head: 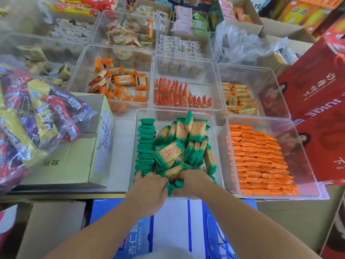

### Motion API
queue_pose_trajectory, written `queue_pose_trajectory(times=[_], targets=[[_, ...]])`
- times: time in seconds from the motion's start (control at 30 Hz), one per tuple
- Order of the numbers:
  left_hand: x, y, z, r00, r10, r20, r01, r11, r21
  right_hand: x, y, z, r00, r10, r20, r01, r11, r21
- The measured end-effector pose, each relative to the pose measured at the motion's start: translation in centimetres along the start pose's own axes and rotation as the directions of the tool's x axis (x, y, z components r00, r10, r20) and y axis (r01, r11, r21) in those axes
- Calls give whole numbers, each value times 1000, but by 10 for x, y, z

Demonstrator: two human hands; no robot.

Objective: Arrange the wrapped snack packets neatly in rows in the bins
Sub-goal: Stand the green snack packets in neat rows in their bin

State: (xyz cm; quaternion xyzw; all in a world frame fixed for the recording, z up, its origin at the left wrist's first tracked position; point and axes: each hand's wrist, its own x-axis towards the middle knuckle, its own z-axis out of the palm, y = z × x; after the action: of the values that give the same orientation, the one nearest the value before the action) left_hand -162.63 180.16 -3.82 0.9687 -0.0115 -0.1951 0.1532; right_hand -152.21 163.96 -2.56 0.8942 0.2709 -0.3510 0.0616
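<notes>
A clear plastic bin (174,112) at the near centre holds green-wrapped cracker packets. Along its left wall a neat row of green packets (146,146) stands on edge. The rest lie in a loose pile (183,144) across the middle and right. Both my hands are inside the bin at its near end. My left hand (149,187) grips green packets at the near end of the row. My right hand (192,181) has its fingers curled round green packets at the pile's near edge. The packets under both hands are mostly hidden.
A bin of orange packets (261,161) in neat rows sits to the right. Behind stand bins with red packets (179,96), loose orange packets (121,83) and yellow packets (239,100). A cardboard box (78,150) with a bag of sweets (28,116) lies left. Red cartons (317,90) stand right.
</notes>
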Motion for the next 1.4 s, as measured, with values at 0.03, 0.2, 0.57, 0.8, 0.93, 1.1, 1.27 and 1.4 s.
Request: queue_pose_trajectory(times=[0.03, 0.2, 0.57, 0.8, 0.93, 1.1, 1.27, 1.4], targets=[[0, 0, 0, 1000, 4, -3, -4, 1000, 4, 1, 0, 1, 1000, -17, -12, 17, 1000, -16], [-3, -2, -1, 999, 45, -2, -45, 999, -9, -4, 15, 1, 987, -18, -161, 37, 992, 117], [-2, -2, 3, 1000, 13, -7, -14, 998, -60, -30, 30, -29, 926, 233, -296, -7, 796, 605], [-2, 1, -2, 988, -74, -134, 41, 971, -237, -41, 26, -21, 921, 282, -268, 15, 662, 749], [-5, 1, -1, 948, -208, -242, 69, 875, -479, -44, 0, -8, 932, 135, -336, 123, 754, 646], [-4, -3, -2, 939, -207, -275, 90, 919, -383, -34, -11, -5, 919, -18, -393, 199, 882, 427], [-5, 1, 0, 943, -121, -311, 62, 979, -194, -33, 1, -4, 936, -11, -351, 112, 957, 268], [-4, 0, 3, 948, -62, -312, 29, 993, -111, -47, 19, -18, 870, 197, -452, 68, 860, 506]])
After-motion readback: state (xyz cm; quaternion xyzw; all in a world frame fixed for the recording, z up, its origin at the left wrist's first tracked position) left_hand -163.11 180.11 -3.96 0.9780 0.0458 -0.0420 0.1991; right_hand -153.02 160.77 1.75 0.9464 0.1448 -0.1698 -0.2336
